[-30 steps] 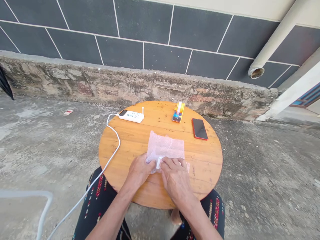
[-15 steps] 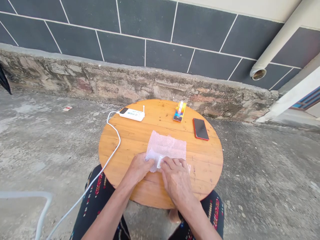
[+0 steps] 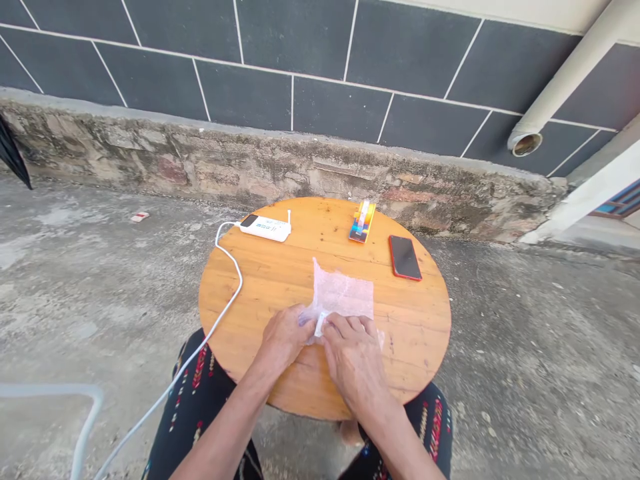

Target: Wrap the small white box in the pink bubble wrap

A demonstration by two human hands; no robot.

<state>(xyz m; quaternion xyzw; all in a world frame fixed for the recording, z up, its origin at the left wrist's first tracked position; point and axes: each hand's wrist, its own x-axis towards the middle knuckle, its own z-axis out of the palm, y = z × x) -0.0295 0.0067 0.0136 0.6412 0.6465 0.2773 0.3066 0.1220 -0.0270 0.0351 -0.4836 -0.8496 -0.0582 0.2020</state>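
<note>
A sheet of pinkish translucent bubble wrap [image 3: 345, 292] lies on the round wooden table [image 3: 235, 333] in front of me. My left hand [image 3: 287, 331] is closed on the sheet's left edge, which is bunched up and lifted inward. A small white block-like object [image 3: 321, 324] rests on the wrap, between my two hands. The fingers of my right hand [image 3: 351, 347] are curled over this object's right side and hide part of it. Its exact kind cannot be made out.
Toward the back stand a yellow tape dispenser [image 3: 362, 222] and a white power-bank-like device [image 3: 265, 227] with a white cable [image 3: 231, 299] running off the left edge. A red-cased phone [image 3: 405, 257] lies at the right. Behind is a low stone ledge [image 3: 250, 167].
My left hand has moved slightly right and inward, pulling the left side of the bubble wrap toward the white object. My right hand has stayed nearly in place.
</note>
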